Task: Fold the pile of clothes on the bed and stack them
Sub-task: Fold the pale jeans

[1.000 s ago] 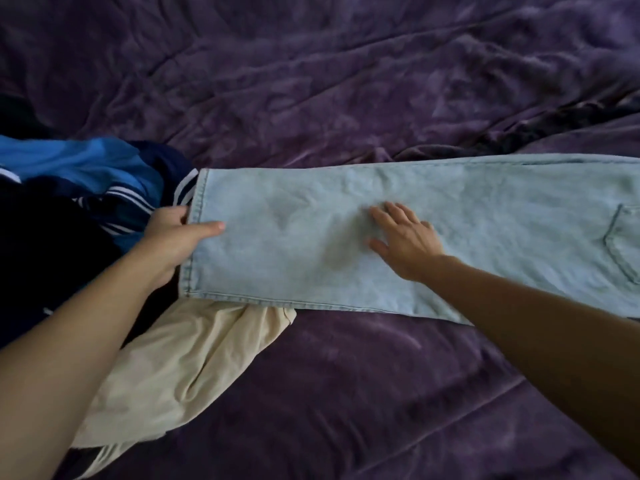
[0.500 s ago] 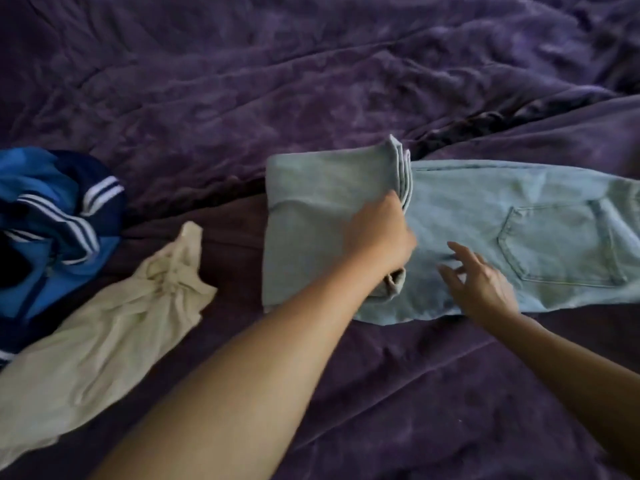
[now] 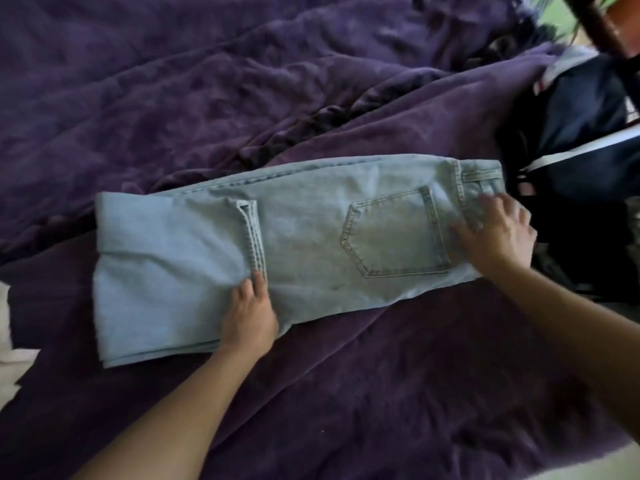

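Light blue jeans [image 3: 304,237] lie across the purple blanket [image 3: 173,98], back pocket [image 3: 394,233] facing up. Their legs are folded over at the left, and the hem [image 3: 254,237] lies across the middle. My left hand [image 3: 251,313] rests flat on the folded leg part by the near end of the hem, fingers pointing away from me. My right hand [image 3: 495,233] lies on top of the waistband end at the right, thumb spread toward the pocket; its fingers are blurred.
A dark navy garment with a white stripe [image 3: 588,133] is bunched at the right, just past the waistband. A cream garment [image 3: 10,358] shows at the left edge. Dark wooden furniture [image 3: 602,26] stands in the top right corner.
My left hand has laid the folded legs down and slid to the near end of the hem. My right hand has moved right to the waistband. The view has shifted right.
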A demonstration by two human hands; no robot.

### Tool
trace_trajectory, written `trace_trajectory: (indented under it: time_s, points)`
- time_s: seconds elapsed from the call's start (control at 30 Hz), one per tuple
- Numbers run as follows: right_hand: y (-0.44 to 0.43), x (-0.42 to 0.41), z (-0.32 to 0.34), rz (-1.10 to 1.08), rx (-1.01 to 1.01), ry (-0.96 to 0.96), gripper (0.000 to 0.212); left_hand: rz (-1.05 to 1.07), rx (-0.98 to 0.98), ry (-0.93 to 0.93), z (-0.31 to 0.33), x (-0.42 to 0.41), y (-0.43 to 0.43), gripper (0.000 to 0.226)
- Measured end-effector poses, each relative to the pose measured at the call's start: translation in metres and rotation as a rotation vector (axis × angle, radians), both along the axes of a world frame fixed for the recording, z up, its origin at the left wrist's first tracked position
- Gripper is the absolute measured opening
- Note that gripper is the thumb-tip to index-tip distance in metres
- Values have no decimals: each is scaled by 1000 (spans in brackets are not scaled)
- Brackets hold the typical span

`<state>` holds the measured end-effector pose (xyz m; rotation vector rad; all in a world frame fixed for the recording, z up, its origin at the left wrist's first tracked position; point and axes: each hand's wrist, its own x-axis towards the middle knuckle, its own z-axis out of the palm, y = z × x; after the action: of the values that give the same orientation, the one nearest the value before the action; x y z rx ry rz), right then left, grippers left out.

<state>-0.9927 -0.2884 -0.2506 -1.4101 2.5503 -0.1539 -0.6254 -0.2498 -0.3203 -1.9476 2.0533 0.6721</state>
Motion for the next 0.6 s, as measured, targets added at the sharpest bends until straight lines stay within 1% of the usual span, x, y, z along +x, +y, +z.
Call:
trace_trajectory:
  time_s: [0.03,0.07,0.1,0.13,0.17,0.23,0.3,0.33,0.37,0.43,0.47,0.53,0.57,0.6]
  points:
    - [-6,-20,0,-155,71,-95,79,4,1,-9,-4,-2,-1,70]
    - [-11,-34,0,-284,126,-234,89,5,4,-16,-8,-2,-2,71]
    - [-12,-45,-1,-381,144,-383,92,3,7,-20,-11,-2,-3,72]
    - [-13,-52,1,-437,140,-512,86,2,12,-17,-13,-1,-3,73]
    - [-13,-56,4,-455,125,-614,75,4,18,-12,-15,1,-4,73]
    - [-12,-54,20,-407,93,-719,53,17,47,-6,-15,3,-5,72]
    - [-16,-43,50,-260,32,-744,33,53,101,6,-10,3,-8,72]
    - [-19,-32,68,-170,6,-742,26,78,127,14,-5,3,-10,73]
    - [-24,-16,86,-70,-11,-724,24,103,151,21,0,2,-11,73]
    - [-33,26,114,128,-2,-633,31,147,184,51,13,3,-12,68]
    - [-39,50,121,210,23,-582,39,175,187,89,20,5,-12,61]
    - [-52,105,119,324,117,-499,62,282,173,233,34,12,-8,43]
    - [-59,134,111,373,178,-461,69,336,149,298,38,18,-4,36]
    - [-64,164,98,432,244,-414,71,370,113,334,42,25,1,34]
